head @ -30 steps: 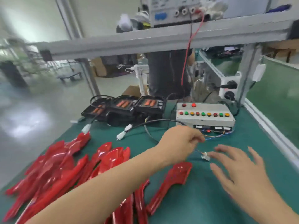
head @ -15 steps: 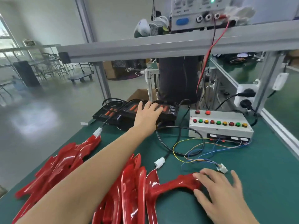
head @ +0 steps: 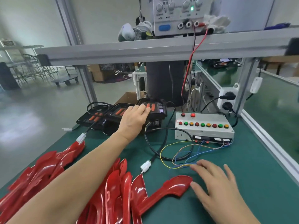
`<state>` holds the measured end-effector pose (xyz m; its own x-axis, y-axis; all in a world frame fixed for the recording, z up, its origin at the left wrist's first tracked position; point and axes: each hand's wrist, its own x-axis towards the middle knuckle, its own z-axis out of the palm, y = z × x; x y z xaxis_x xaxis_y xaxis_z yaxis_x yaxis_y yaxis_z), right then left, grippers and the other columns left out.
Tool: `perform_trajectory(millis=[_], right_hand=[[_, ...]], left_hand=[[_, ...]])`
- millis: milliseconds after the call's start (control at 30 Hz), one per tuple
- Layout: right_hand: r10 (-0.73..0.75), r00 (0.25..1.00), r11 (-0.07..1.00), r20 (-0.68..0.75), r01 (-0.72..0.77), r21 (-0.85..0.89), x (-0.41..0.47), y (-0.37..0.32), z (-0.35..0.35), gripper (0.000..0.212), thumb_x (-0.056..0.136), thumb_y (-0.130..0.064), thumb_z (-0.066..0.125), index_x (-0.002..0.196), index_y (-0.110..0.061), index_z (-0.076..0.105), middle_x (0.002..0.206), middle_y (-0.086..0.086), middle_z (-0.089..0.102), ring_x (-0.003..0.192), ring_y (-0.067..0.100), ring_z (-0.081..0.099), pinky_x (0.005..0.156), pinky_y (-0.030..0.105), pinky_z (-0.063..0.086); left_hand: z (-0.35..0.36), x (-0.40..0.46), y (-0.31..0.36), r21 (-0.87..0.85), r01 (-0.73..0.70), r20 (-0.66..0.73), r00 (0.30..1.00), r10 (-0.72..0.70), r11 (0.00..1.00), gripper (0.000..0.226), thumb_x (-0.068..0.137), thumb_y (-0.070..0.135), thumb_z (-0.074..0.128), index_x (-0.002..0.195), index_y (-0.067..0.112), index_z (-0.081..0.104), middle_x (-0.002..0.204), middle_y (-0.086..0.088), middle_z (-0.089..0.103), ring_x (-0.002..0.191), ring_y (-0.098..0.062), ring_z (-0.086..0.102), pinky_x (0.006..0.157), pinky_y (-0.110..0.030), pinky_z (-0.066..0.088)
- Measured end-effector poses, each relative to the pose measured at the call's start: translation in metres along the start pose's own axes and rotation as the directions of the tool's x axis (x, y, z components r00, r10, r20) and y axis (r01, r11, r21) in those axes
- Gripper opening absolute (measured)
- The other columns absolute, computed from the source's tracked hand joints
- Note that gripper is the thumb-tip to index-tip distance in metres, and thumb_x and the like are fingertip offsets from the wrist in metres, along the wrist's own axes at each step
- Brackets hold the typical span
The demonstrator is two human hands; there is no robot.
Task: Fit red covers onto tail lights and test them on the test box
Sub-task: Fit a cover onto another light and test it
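Observation:
Three black tail lights with orange lenses lie at the back of the green table. My left hand [head: 132, 122] reaches over to the rightmost tail light [head: 157, 109] and grips its near left edge, fingers curled on top. One red cover [head: 174, 186] lies alone near the front. My right hand [head: 216, 186] hovers open and blurred just right of its tip, fingers spread, touching the loose coloured wires [head: 182, 152]. The grey test box [head: 203, 126] with its row of coloured buttons stands at the right rear.
A pile of red covers [head: 40, 172] fills the front left, under my left forearm. White connectors [head: 145, 166] [head: 81, 137] on black cables lie mid-table. A power supply [head: 178, 15] sits on the aluminium shelf overhead. Wall sockets [head: 226, 97] are at the right frame.
My left hand left the wires, reached back and took hold of the rightmost tail light. My right hand slid from the connector toward the lone red cover's tip.

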<state>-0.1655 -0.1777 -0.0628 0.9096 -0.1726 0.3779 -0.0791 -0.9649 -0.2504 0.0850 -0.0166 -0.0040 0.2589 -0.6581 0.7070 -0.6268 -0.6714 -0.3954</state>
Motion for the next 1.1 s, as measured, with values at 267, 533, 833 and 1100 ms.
perform_trajectory(millis=[267, 533, 833, 1100], right_hand=[[0.277, 0.961, 0.779, 0.014, -0.233, 0.582, 0.039, 0.005, -0.026, 0.078, 0.079, -0.055, 0.066, 0.145, -0.039, 0.028, 0.145, -0.028, 0.024, 0.135, -0.008, 0.022, 0.107, 0.017, 0.022], [0.255, 0.897, 0.109, 0.362, -0.399, 0.911, 0.054, 0.025, -0.029, 0.036, 0.093, -0.004, 0.044, 0.122, -0.008, 0.064, 0.122, 0.006, 0.068, 0.112, 0.028, 0.062, 0.103, 0.044, 0.046], [0.374, 0.820, -0.294, 0.433, -0.338, 0.894, 0.042, 0.034, -0.031, 0.030, 0.095, -0.007, 0.047, 0.121, 0.001, 0.062, 0.112, 0.017, 0.070, 0.085, 0.022, 0.072, 0.078, 0.037, 0.059], [0.399, 0.757, -0.377, 0.517, -0.379, 0.845, 0.033, 0.063, -0.040, 0.028, 0.094, -0.008, 0.048, 0.091, -0.003, 0.075, 0.085, 0.010, 0.076, 0.070, 0.018, 0.074, 0.054, 0.029, 0.059]], left_hand=[[-0.074, -0.016, 0.024, -0.201, -0.026, -0.356, 0.933, -0.048, 0.979, 0.030, 0.088, 0.013, 0.064, 0.115, 0.002, 0.063, 0.098, -0.004, 0.048, 0.077, -0.025, 0.051, 0.068, -0.037, 0.042], [-0.074, -0.040, 0.081, -0.278, -0.307, -0.354, 0.914, 0.200, 0.910, 0.033, 0.087, 0.000, 0.061, 0.120, 0.004, 0.053, 0.102, -0.003, 0.045, 0.088, -0.021, 0.052, 0.077, -0.032, 0.044], [-0.102, -0.032, 0.108, -0.436, -0.246, -0.161, 0.968, 0.195, 0.866, 0.024, 0.086, 0.039, 0.060, 0.090, 0.015, 0.060, 0.091, -0.001, 0.049, 0.083, -0.022, 0.049, 0.072, -0.034, 0.039], [-0.110, -0.049, 0.124, -0.300, -0.205, 0.725, 0.586, 0.362, 0.932, 0.018, 0.088, 0.024, 0.045, 0.090, 0.013, 0.059, 0.098, -0.006, 0.057, 0.094, -0.030, 0.055, 0.070, -0.033, 0.026]])
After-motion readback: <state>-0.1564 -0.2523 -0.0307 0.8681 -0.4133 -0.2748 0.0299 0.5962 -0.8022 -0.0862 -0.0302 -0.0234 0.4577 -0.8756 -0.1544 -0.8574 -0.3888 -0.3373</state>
